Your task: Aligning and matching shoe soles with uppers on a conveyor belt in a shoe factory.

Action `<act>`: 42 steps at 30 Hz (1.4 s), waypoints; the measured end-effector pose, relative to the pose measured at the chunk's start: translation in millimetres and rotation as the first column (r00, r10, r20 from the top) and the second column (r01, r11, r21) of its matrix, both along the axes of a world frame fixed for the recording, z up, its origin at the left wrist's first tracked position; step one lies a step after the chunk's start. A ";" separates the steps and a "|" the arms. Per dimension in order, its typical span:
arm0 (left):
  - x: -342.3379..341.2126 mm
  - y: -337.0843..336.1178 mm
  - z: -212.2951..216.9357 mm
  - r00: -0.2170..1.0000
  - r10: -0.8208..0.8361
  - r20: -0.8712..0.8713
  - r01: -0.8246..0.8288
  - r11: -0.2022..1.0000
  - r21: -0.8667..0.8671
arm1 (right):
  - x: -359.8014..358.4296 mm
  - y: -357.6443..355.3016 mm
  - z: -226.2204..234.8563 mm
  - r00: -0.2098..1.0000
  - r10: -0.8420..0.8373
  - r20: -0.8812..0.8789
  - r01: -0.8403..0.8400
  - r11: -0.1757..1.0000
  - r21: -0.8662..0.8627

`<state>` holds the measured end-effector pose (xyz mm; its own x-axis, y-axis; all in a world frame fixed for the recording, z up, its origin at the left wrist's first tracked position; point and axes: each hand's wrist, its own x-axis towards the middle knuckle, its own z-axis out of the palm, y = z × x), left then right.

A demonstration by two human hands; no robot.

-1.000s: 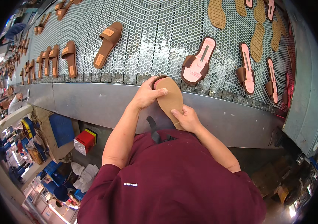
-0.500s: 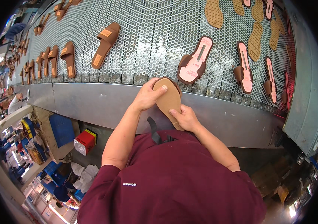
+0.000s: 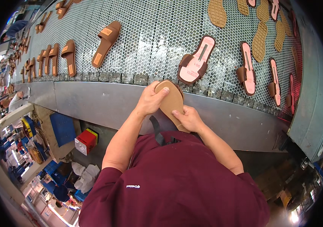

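Observation:
Both my hands grip one sandal just in front of the metal rail of a conveyor. The sandal (image 3: 171, 101) is tilted, its smooth tan sole face turned up, with a dark brown edge showing along its far right side. My left hand (image 3: 149, 99) is wrapped round its far left end, thumb pressed on the tan face. Lower down, my right hand (image 3: 188, 118) pinches the narrower near part, thumb on top. Fingers underneath are hidden. Past the rail, a brown-strapped sandal (image 3: 197, 60) with a pink sole face lies closest to my hands.
On the perforated conveyor belt (image 3: 150, 41) rest finished brown slides (image 3: 107, 43) to the left and tan patterned outsoles (image 3: 259, 41) to the right. A metal housing (image 3: 315, 87) stands at the right. Below the rail (image 3: 104, 100), left, sits a red box (image 3: 86, 141).
The sandals nearest me on the belt appear slightly further left. My hands keep the same hold on the sandal, with hardly any movement.

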<state>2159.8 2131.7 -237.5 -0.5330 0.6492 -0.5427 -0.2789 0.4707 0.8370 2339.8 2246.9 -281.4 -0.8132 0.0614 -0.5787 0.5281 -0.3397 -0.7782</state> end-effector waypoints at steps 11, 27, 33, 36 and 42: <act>37.3 -22.5 -11.1 0.826 0.214 -0.521 -0.242 0.970 0.015 | 54.3 76.2 -13.0 0.975 -0.222 -0.014 0.219 0.969 -0.111; 86.6 65.3 13.5 0.466 -0.318 -0.826 0.534 0.845 -0.024 | 55.4 81.3 11.0 0.903 -0.428 -0.033 0.429 0.902 0.049; 87.5 67.1 11.5 0.494 -0.255 -0.831 0.501 0.865 0.033 | 60.4 76.9 -4.2 0.921 -0.377 -0.099 0.339 0.899 -0.276; 86.5 68.6 10.2 0.491 -0.280 -0.825 0.517 0.856 0.018 | 62.9 81.1 0.5 0.929 -0.356 -0.102 0.318 0.908 -0.271; 90.0 73.7 11.1 0.529 -0.290 -0.797 0.518 0.855 0.033 | 70.7 88.0 -1.6 0.933 -0.342 -0.114 0.293 0.904 -0.311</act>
<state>2249.8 2205.4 -226.4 -0.3110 0.9429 0.1195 0.6588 0.1232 0.7422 2410.5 2334.9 -283.0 -0.8619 0.1851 -0.4721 0.2296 -0.6876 -0.6888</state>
